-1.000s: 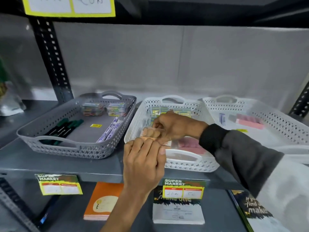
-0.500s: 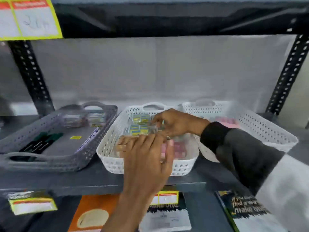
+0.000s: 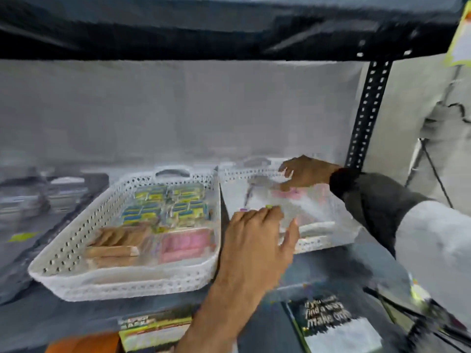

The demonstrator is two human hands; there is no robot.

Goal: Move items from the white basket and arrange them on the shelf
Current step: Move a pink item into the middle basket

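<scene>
Two white perforated baskets stand side by side on the grey shelf [image 3: 328, 266]. The middle basket [image 3: 122, 284] holds small green-and-blue boxes [image 3: 165, 205], tan packets [image 3: 114, 243] and pink packets [image 3: 186, 244]. The right basket [image 3: 318, 242] holds a pink item [image 3: 290, 193]. My right hand [image 3: 305, 171] hovers over the far part of the right basket with its fingers apart. My left hand [image 3: 257, 240] is spread over that basket's near left corner. Neither hand visibly holds anything, though the frame is blurred.
A grey basket [image 3: 51, 194] sits blurred at the far left. A black perforated post [image 3: 367, 110] rises at the right, and the upper shelf hangs overhead. On the lower shelf lie a dark book [image 3: 331, 322], an orange book [image 3: 84, 343] and a price label [image 3: 155, 329].
The view has swung to the right. Both hands have left the middle white basket and moved over the right one; the right hand reaches further back.
</scene>
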